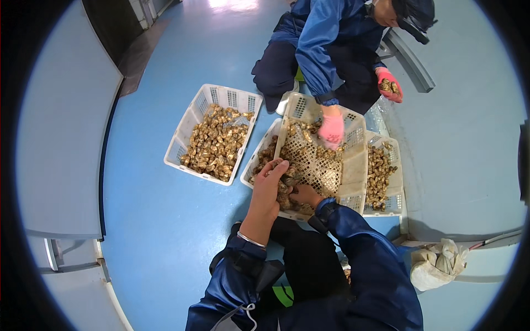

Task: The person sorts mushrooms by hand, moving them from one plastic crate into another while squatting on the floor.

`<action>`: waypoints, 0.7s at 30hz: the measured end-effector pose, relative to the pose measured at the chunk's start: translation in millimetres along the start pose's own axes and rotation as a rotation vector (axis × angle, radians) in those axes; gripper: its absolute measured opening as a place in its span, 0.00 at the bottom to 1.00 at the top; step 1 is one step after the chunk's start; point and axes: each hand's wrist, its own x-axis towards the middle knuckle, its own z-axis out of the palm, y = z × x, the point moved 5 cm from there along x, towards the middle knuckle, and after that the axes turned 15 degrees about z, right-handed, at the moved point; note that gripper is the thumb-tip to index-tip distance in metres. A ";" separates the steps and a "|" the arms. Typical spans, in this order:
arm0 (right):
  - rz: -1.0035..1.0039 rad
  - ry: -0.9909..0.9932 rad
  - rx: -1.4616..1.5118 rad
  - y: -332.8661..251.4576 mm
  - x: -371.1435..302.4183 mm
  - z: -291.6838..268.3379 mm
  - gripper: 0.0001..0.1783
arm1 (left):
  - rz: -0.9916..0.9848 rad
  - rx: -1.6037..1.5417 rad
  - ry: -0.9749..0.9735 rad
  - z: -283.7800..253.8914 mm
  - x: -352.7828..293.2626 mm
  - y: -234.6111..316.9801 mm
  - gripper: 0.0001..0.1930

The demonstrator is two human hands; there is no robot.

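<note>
At the near left corner of the middle white plastic crate (354, 193), my left hand (266, 190) is closed round a few small brown-and-gold lumps (291, 175). Their exact kind cannot be made out. My right hand (307, 196) is just beside it, low over more lumps at the near edge, its fingertips partly hidden among them. Scattered lumps lie on the crate's lattice floor (314, 174), mostly toward its far side. This crate rests overlapping a lower white crate (248, 175), which also holds lumps.
A crate (181, 124) full of lumps stands at left on the blue floor (149, 220); another (396, 205) stands at right. Opposite, a co-worker's pink glove (331, 131) reaches into the middle crate; the other glove (390, 85) holds lumps. A whitish sack (436, 267) sits near right.
</note>
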 end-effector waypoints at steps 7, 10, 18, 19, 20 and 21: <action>-0.036 -0.189 0.631 -7.2 -46.9 -29.4 0.26 | 0.002 0.002 0.024 -10.6 -0.1 1.9 0.12; 0.014 -0.278 1.063 -13.6 -86.0 -64.9 0.18 | 0.009 0.001 0.027 -11.2 -2.0 1.9 0.12; -0.102 -0.072 1.384 -7.0 -139.2 -108.8 0.11 | 0.023 -0.019 -0.018 -0.7 -0.6 -0.9 0.09; -0.120 -0.021 1.350 -12.1 -144.9 -112.9 0.11 | 0.022 -0.023 -0.019 -1.3 -0.3 -1.4 0.09; -0.138 0.020 1.318 -22.0 -150.5 -116.7 0.11 | 0.023 -0.021 -0.012 -4.3 -0.3 -0.3 0.09; -0.157 0.031 1.291 -30.7 -157.3 -122.3 0.10 | -0.017 -0.054 -0.026 -4.3 -2.2 0.3 0.09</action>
